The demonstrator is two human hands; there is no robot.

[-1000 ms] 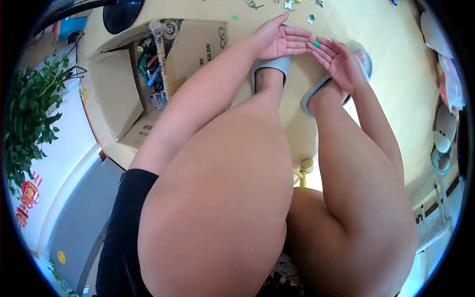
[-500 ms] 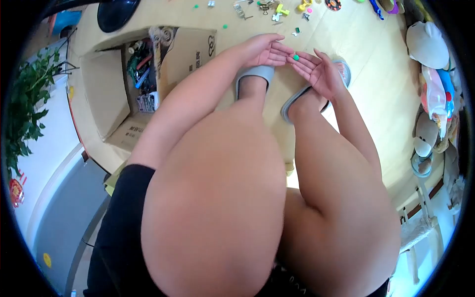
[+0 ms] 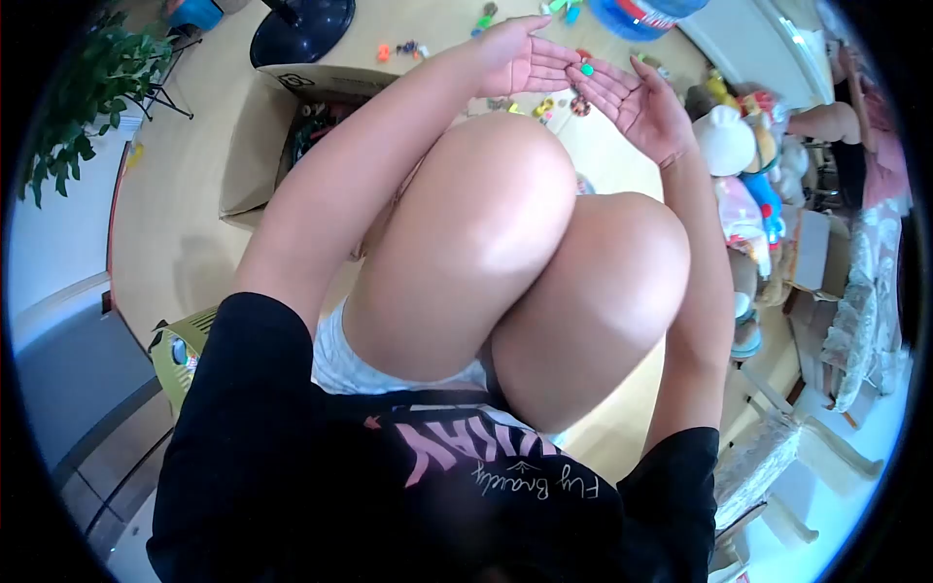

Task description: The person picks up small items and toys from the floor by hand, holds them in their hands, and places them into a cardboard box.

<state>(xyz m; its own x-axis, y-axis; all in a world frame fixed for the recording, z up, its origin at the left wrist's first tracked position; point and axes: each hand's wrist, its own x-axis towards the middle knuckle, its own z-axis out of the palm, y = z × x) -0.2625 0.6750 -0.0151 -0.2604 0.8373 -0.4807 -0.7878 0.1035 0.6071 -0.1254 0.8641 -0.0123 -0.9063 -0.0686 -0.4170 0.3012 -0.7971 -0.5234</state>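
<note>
My left hand [image 3: 528, 66] is held palm up, its fingers stretched toward the right. Facing it, my right hand [image 3: 637, 109] is also palm up with its fingers extended and its thumb apart. Where the fingertips meet, a small green piece [image 3: 587, 70] rests on the fingers of my right hand, beside the left fingertips. Its kind is too small to make out. Both hands are out beyond my raised knees. Just below the fingertips, a brown patterned ring-like thing [image 3: 580, 105] and a small yellow thing [image 3: 544, 107] lie on the floor.
An open cardboard box [image 3: 255, 155] stands left, partly behind my left arm. Beyond it is a round black base [image 3: 309, 31]. A large blue bottle [image 3: 637, 17] lies at the top. Plush toys [image 3: 727, 141] line the right side; another person's leg [image 3: 826, 124] shows farther right.
The view has shifted to show more of my shirt and the far floor. My knees are drawn together, hiding my feet. Both hands stay palm up, with the green piece at the fingertips.
</note>
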